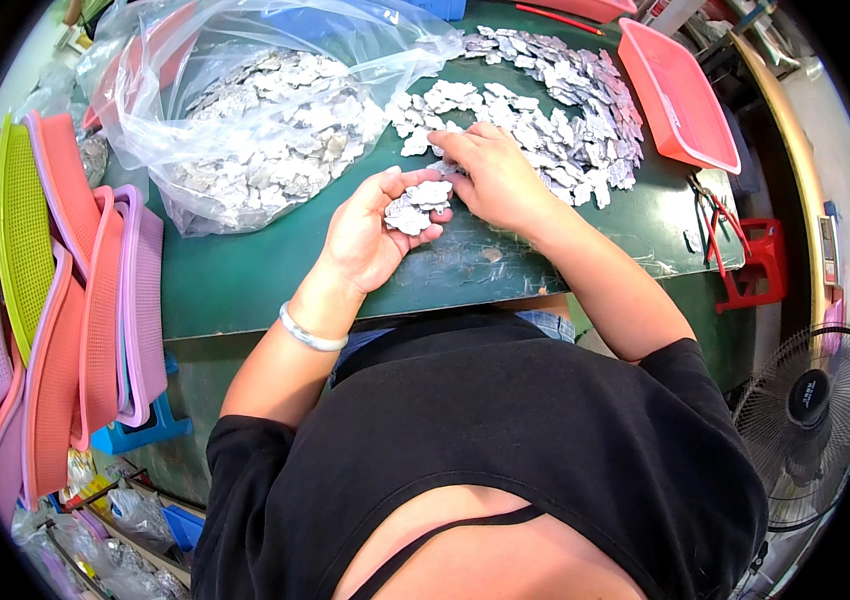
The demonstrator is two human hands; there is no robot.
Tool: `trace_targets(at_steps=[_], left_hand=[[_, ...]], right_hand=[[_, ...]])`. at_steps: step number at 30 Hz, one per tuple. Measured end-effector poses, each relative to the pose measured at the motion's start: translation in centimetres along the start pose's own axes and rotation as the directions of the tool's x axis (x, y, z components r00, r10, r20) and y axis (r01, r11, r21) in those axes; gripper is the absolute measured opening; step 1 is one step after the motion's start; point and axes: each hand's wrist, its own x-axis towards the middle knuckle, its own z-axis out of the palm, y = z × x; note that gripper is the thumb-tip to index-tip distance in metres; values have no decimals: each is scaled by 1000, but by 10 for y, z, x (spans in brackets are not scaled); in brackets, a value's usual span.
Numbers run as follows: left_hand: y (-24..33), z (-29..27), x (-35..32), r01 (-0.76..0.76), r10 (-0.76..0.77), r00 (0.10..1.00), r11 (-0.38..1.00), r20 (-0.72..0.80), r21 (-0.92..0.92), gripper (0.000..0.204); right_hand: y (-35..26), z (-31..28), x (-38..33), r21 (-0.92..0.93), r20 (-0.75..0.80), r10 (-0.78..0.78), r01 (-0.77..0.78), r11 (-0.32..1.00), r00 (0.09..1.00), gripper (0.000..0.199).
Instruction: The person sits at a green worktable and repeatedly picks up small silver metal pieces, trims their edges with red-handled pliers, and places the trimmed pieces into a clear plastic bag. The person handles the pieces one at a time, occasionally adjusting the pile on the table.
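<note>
My left hand (363,222) is palm up, its fingers curled under several small flat silver-grey metal pieces (415,208) with wavy edges. Close beside its fingertips, my right hand (493,172) reaches over with bent fingers, and a similar grey piece shows between its thumb and index finger. Just beyond the hands, loose metal pieces (555,125) spread in a curved band over the green table (345,290). A large clear plastic bag (130,110) lies to the left, with a heap of the same pieces (275,140) in its open mouth.
A pink tray (680,95) stands at the right back. Red-handled pliers (715,220) lie by the right table edge, above a red stool (757,265). Stacked plastic baskets (55,300) crowd the left side. A fan (810,400) is at the lower right. A red pen (560,18) lies far back.
</note>
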Motion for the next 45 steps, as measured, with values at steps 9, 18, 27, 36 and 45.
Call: trace_targets(at_steps=[9, 18, 27, 36, 45], left_hand=[[0, -1, 0, 30, -29, 999, 999, 17, -31, 49], [4, 9, -2, 13, -14, 1000, 1000, 13, 15, 49], [4, 10, -4, 3, -4, 1000, 999, 26, 33, 48], [4, 18, -9, -21, 21, 1000, 999, 2, 24, 45], [5, 7, -6, -34, 38, 985, 999, -169, 24, 12]], right_hand=[[3, -6, -6, 282, -71, 71, -48, 958, 995, 37], [-16, -23, -14, 710, 144, 178, -227, 667, 973, 44], [-14, -17, -17, 787, 144, 208, -240, 569, 967, 46], [-14, -18, -17, 861, 209, 230, -290, 417, 951, 44], [-2, -19, -12, 598, 71, 216, -215, 772, 974, 44]])
